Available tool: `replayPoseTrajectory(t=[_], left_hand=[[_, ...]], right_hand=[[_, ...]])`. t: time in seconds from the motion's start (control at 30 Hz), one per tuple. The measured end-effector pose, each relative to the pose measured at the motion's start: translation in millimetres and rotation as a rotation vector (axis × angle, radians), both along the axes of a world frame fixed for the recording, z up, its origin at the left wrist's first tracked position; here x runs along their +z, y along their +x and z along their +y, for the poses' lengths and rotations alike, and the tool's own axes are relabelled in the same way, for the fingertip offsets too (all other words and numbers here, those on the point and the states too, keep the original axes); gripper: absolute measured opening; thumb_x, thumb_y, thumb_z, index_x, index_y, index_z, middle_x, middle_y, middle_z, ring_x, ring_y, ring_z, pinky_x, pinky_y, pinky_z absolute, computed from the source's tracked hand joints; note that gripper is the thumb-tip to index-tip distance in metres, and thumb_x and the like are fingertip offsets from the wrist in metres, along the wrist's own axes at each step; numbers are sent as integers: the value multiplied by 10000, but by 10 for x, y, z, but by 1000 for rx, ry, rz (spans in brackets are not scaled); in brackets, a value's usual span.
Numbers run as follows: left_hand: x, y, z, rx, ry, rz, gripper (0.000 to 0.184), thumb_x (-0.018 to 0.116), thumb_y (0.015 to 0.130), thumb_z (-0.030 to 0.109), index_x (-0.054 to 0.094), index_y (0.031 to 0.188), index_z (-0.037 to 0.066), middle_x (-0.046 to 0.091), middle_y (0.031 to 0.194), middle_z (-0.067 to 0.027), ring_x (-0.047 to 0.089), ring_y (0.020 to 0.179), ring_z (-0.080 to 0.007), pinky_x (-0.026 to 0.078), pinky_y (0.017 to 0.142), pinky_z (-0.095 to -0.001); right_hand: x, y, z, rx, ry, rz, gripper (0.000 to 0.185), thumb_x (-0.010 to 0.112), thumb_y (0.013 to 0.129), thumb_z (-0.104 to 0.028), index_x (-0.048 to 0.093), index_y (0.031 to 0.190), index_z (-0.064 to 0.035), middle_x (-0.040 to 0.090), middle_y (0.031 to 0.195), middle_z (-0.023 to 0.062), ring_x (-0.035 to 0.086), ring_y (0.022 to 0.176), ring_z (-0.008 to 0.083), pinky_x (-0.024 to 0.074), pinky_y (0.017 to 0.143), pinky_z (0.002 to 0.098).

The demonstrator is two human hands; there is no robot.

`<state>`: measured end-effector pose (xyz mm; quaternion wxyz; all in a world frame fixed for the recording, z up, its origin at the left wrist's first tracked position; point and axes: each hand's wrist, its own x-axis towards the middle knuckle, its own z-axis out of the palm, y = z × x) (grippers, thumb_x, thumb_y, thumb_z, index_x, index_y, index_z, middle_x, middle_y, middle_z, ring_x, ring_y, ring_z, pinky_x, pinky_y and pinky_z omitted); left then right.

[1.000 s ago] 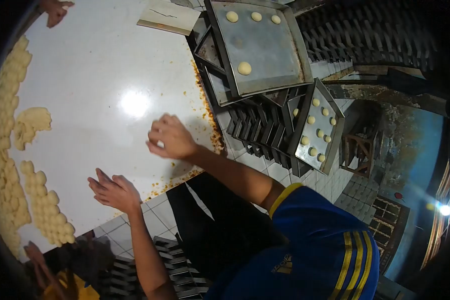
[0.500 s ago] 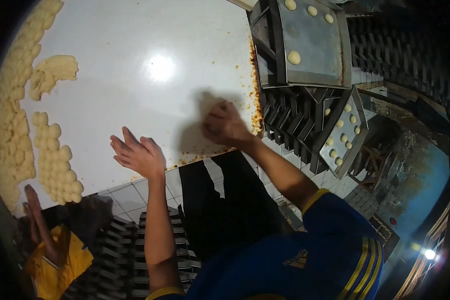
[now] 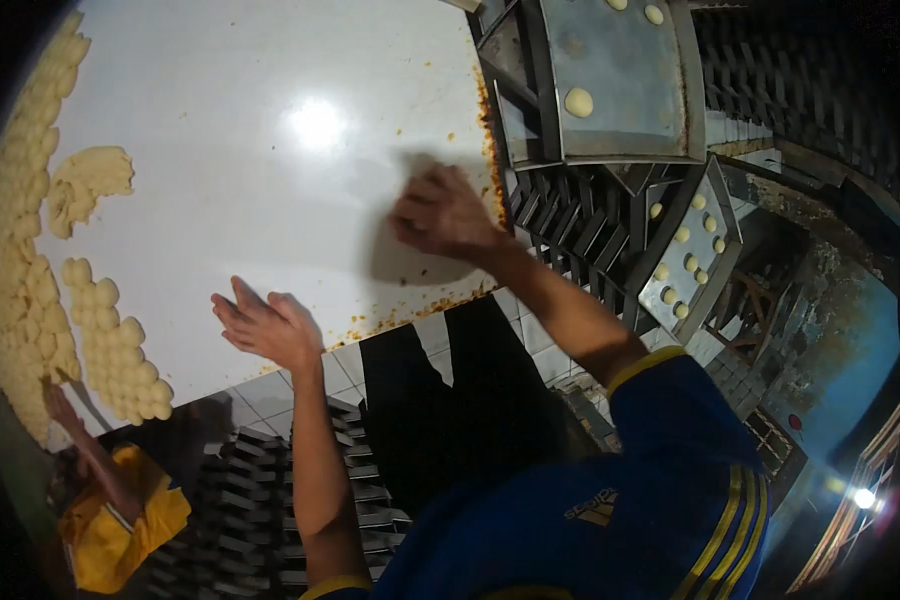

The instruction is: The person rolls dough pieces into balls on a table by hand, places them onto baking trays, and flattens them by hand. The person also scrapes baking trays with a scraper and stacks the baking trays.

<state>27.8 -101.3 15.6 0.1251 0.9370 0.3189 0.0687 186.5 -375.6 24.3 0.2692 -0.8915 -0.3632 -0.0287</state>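
My left hand (image 3: 270, 328) is over the white table (image 3: 240, 200) close to its front edge, palm down with the fingers stretched out and slightly apart. No object shows in it. My right hand (image 3: 445, 212) is cupped low over the table near its right corner. Motion smears its fingers, and whatever may be under the palm is hidden. To the left, a block of round dough balls (image 3: 115, 335) sits beside a flattened, torn lump of dough (image 3: 88, 185). A long mass of packed dough pieces (image 3: 15, 230) lines the far left edge.
A metal tray (image 3: 625, 100) with a few dough balls stands right of the table, and a lower tray (image 3: 685, 255) holds several more. Brown crumbs line the table's right corner. A co-worker's hand (image 3: 62, 405) reaches the dough at lower left. Stacked dark metal racks stand below.
The view has shifted slightly, moving the tabletop a little left. My right hand has moved a little and stays blurred; my left keeps its pose. The co-worker's hand now reaches the packed dough.
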Motion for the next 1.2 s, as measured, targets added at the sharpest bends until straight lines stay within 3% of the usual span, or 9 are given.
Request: replayPoseTrajectory(t=[0.2, 0.5, 0.57, 0.67, 0.73, 0.8, 0.97, 1.03, 1.2], left_hand=[[-53, -23, 27, -40, 75, -28, 630, 559, 1080, 252, 483, 1678, 68, 330, 1773, -300, 255, 1666, -457, 156, 1327, -650], [-108, -54, 87, -94, 98, -36, 640, 450, 1161, 432, 459, 1694, 77, 353, 1761, -276, 283, 1655, -444, 200, 1328, -606], [-104, -44, 96, -86, 118, -29, 644, 429, 1166, 444, 458, 1695, 78, 355, 1758, -282, 295, 1649, -451, 218, 1319, -616], [-97, -17, 56, -79, 144, -25, 643, 428, 1167, 453, 475, 1680, 67, 353, 1753, -294, 339, 1620, -478, 271, 1294, -633], [-87, 6, 51, -88, 140, -33, 628, 432, 1175, 436, 481, 1671, 53, 356, 1744, -309, 343, 1614, -488, 277, 1289, -636], [-138, -39, 104, -103, 88, -67, 607, 426, 1190, 414, 485, 1665, 41, 352, 1741, -315, 336, 1615, -493, 283, 1285, -634], [-138, -15, 85, -84, 57, -73, 613, 413, 1193, 423, 478, 1671, 44, 348, 1745, -307, 331, 1619, -486, 286, 1284, -628], [-114, -32, 88, -97, 125, -13, 625, 399, 1195, 446, 480, 1669, 46, 349, 1745, -307, 331, 1621, -482, 286, 1283, -627], [-140, -31, 77, -85, 74, -49, 657, 383, 1198, 497, 481, 1662, 42, 350, 1739, -310, 343, 1610, -484, 291, 1278, -632]], right_hand=[[182, -207, -12, 146, 152, 302, 281, 866, 838, -234, 724, 1058, -131, 623, 1269, 87, 603, 1228, 331, 495, 1118, 496], [381, 378, -596, 262, 232, 541, 376, 878, 802, -122, 781, 1166, -141, 697, 1253, 54, 681, 1196, 275, 557, 1010, 431], [605, 728, -769, 270, 477, 947, 315, 893, 839, -123, 791, 1137, -139, 706, 1259, 68, 692, 1168, 269, 548, 1002, 421], [747, 1377, -1436, 64, 674, 635, 377, 919, 884, -132, 762, 1227, -129, 753, 1204, 68, 709, 1164, 242, 558, 1037, 406], [724, 1826, -1937, -278, 557, 551, 452, 950, 837, -83, 757, 1244, -120, 753, 1210, 72, 716, 1186, 255, 602, 982, 403], [504, 2312, -2385, -315, 349, 168, 427, 873, 903, -26, 744, 1302, -102, 723, 1256, 88, 695, 1182, 296, 580, 1026, 407], [-311, 2602, -2734, -290, 183, 149, 551, 910, 876, -108, 733, 1391, -189, 688, 1330, 159, 673, 1177, 357, 571, 1047, 452], [30, 2611, -2642, -337, -18, 8, 658, 926, 882, -179, 666, 1486, -149, 643, 1452, 191, 643, 1300, 396, 545, 1106, 500], [-239, 2698, -2516, -173, -20, -99, 756, 841, 978, -339, 537, 1596, -28, 534, 1633, 246, 518, 1517, 443, 472, 1222, 552]])
